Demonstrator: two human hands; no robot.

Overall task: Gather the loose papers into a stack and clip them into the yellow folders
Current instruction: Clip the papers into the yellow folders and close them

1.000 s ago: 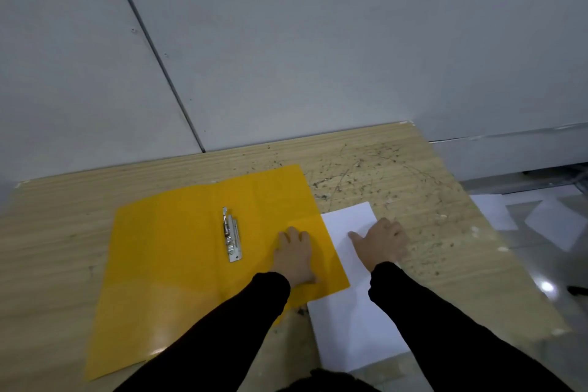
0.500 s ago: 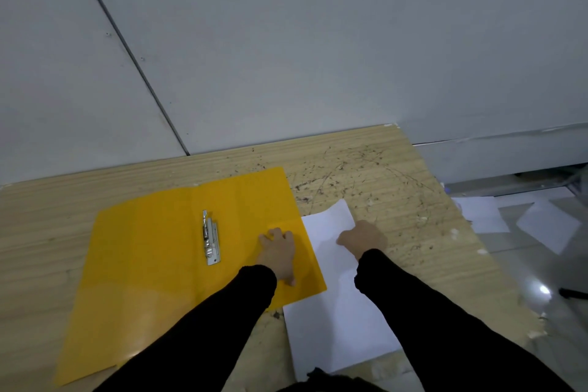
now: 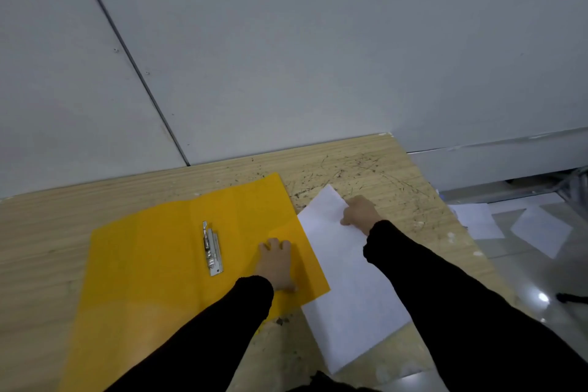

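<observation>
- Creasing is risked if the paper stack [image 3: 350,289], gripped at its far edge by the right hand [image 3: 359,212], is dragged.
- The yellow folder [image 3: 152,264] just beside it is pressed by the flat left hand [image 3: 275,264].

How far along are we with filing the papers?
Done: the yellow folder lies open, clip exposed. In hand: the left hand presses the folder flat while the right hand appears to pinch the far edge of the paper stack. Left: stack not yet in the folder or clipped; loose sheets lie on the floor.

wood table [image 3: 375,175], yellow folder [image 3: 152,264], paper stack [image 3: 350,289]
</observation>
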